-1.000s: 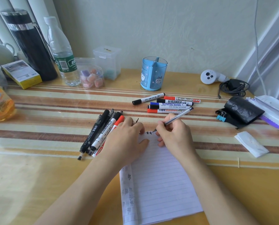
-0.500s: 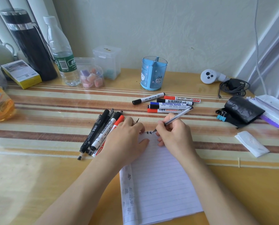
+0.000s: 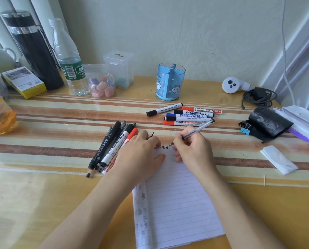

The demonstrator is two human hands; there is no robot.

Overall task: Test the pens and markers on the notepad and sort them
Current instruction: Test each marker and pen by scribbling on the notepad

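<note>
A lined notepad (image 3: 175, 203) lies slightly askew on the striped tabletop (image 3: 42, 194), with small dark marks along its top edge. The left hand (image 3: 139, 155) rests flat on its upper left corner, fingers relaxed. The right hand (image 3: 193, 146) pinches a clear-barrelled pen (image 3: 198, 129), tip on the paper beside the marks. A blue pen holder (image 3: 170, 81) stands beyond a cluster of whiteboard markers (image 3: 187, 115). A bundle of dark pens (image 3: 112, 146) lies just left of the left hand.

Only one view here, worn on the person's head. It looks forward and steeply down across the worktop (image 3: 42, 203) to the wall (image 3: 204, 33) behind. It sits close in: both forearms run in from the bottom edge, with the left hand (image 3: 139, 155) and right hand (image 3: 193, 150) near mid-frame. The wide lens bends the side edges of the room.
</note>
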